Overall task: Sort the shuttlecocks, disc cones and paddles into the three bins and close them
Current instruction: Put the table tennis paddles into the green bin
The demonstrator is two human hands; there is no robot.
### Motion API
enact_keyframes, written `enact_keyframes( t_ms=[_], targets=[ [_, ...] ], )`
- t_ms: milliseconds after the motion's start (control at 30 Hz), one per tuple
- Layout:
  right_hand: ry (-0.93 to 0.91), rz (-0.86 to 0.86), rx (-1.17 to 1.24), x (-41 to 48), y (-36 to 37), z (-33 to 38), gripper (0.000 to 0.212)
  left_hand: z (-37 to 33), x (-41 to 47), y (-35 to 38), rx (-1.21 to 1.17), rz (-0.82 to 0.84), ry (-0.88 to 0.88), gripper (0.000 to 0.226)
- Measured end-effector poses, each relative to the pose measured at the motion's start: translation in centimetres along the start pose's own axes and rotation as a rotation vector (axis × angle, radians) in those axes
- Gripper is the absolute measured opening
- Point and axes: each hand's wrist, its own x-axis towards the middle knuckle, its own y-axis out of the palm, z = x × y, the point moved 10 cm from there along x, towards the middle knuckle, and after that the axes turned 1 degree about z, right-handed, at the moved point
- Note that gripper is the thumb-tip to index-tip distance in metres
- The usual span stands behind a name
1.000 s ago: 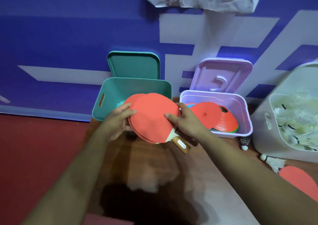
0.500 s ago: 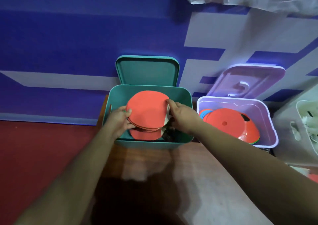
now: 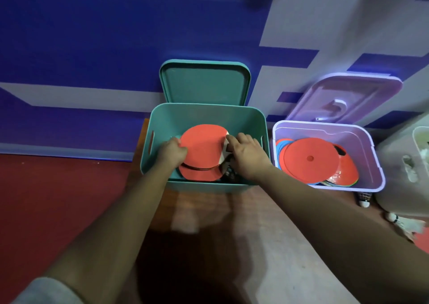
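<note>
Red paddles [image 3: 204, 150] stacked low inside teal bin [image 3: 209, 115], slim gaps to side walls, more room toward back wall. Gripped at L edge by left hand [image 3: 173, 151], at R edge by right hand [image 3: 246, 156], fingers curled. Teal lid [image 3: 204, 83] upright behind. Just R: purple bin [image 3: 348, 188] w/ disc cones [image 3: 311, 162]. Shuttlecocks [image 3: 365, 200] on bench [image 3: 267, 245] by purple bin's front R corner.

I saw red paddles [image 3: 202, 150] in the teal bin [image 3: 204, 115]; right of it, the lilac bin [image 3: 325, 129] held red and blue disc cones [image 3: 308, 164]; behind it, a blue-and-white wall [image 3: 92, 36].
</note>
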Motion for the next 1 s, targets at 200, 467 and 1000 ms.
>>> enact_keyframes(
  t_ms=[200, 467, 1000],
  targets=[
    [0.082, -0.252, 0.367, -7.2, -6.2, -4.3, 0.047, -6.1, -7.2, -1.3, -0.179, -0.163, 0.216, 0.023],
    [0.333, -0.219, 0.495, -23.9, -3.7, -15.8, 0.048, -16.5, -21.7, 10.5, -0.308, -0.071, 0.596, 0.018],
    [0.755, 0.033, 0.403, -42.4, 6.5, -43.6, 0.049, -26.7, -27.5, 41.5, 0.072, 0.28, 0.208, 0.021]
  ],
)
